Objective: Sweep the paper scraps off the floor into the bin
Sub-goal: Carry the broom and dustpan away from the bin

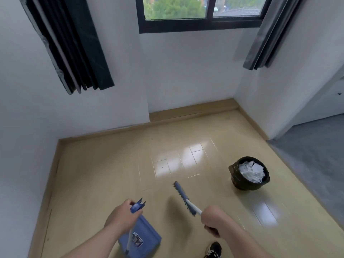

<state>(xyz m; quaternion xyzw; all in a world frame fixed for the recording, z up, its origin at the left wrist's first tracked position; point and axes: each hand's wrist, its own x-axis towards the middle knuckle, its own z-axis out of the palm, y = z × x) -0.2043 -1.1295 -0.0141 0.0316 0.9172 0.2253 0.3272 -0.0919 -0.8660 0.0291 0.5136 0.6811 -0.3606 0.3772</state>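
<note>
A black-lined bin stands on the tan floor at the right, filled with white paper scraps. My left hand grips the blue top of the dustpan handle; the blue dustpan hangs low beneath it. My right hand holds the white broom handle, and the blue broom head is raised off the floor, pointing up and to the left. I see no scraps on the floor.
White walls and a tan skirting board enclose the floor at the back and left. A grey floor area begins at the right. A black and white shoe shows at the bottom edge. Dark curtains hang beside the window.
</note>
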